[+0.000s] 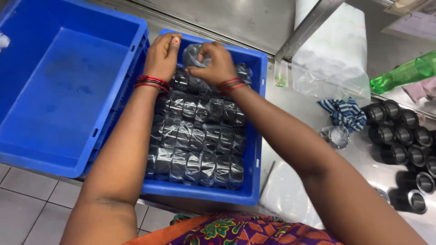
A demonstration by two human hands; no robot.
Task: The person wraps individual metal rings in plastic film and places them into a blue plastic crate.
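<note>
A blue plastic crate (254,149) in front of me is packed with rows of black metal rings (195,140), each wrapped in clear plastic. Both hands reach to the crate's far end. My right hand (213,63) pinches the clear plastic of a bagged ring (194,53) at the back row. My left hand (163,54) is closed beside it, pressing on the same bagged ring from the left. Red bangles sit on both wrists.
A larger blue crate (59,90) stands to the left. On the steel table at right are unwrapped black rings (399,136), a striped cloth (343,113), a loose silver ring (335,136), clear bags (336,59) and a green bottle (404,72). Tiled floor shows below left.
</note>
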